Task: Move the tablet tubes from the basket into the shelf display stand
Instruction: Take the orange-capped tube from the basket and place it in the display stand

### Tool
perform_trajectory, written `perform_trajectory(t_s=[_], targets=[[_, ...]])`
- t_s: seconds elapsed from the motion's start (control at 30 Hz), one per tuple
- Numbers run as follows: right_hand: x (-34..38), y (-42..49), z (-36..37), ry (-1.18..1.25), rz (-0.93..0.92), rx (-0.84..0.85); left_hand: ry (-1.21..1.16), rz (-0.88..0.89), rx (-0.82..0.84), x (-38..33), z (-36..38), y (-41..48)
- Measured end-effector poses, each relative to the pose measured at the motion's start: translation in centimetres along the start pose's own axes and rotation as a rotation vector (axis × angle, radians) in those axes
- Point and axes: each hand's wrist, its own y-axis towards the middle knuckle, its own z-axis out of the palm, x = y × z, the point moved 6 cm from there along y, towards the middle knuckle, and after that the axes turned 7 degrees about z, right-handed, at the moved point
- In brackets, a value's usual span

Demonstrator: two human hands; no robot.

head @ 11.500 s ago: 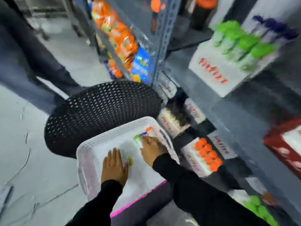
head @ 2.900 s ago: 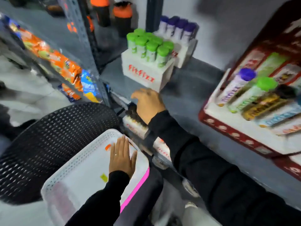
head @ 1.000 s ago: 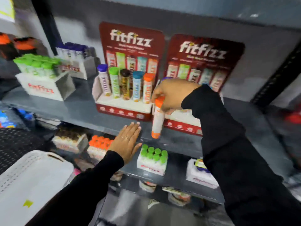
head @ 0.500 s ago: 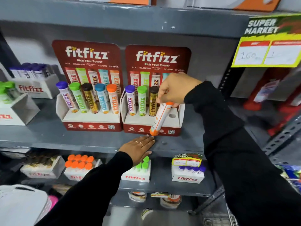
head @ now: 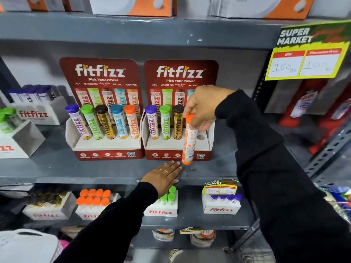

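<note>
My right hand (head: 202,108) grips the orange cap end of an orange tablet tube (head: 189,141), which hangs almost upright in front of the right red display stand (head: 206,147). That stand holds a purple, a green and a brown tube (head: 178,123); an open round hole (head: 201,137) shows at its right end. The left red display stand (head: 106,150) is full with several tubes. My left hand (head: 163,177) lies flat and open on the grey shelf edge (head: 76,179), just left of the tube's lower end. A corner of the white basket (head: 26,245) shows at bottom left.
White boxes of tubes stand on the shelf at far left (head: 34,114) and on the lower shelf (head: 221,205). A yellow price sign (head: 307,59) hangs at upper right. Red bottles (head: 303,105) fill the neighbouring bay behind a slotted steel upright (head: 330,149).
The orange tube has swung from a slant to nearly vertical in my right hand. My left hand stays flat on the shelf edge. The view has settled closer to the stands.
</note>
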Motion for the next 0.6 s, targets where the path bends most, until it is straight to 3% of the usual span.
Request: perform_trajectory(t_s=[0.1, 0.37, 0.6], targets=[[-0.1, 0.4, 0.0, -0.057, -0.008, 0.005, 0.005, -0.006, 0.005, 0.0, -0.1, 0.0], [-0.7, 1.9, -0.4, -0.134, 0.023, -0.172, 0.018, -0.014, 0.084, 0.4, 0.2, -0.1], [-3.1, 4.8, -0.3, -0.068, 0.214, -0.321, 0.066, 0.006, 0.075, 0.0, -0.2, 0.3]])
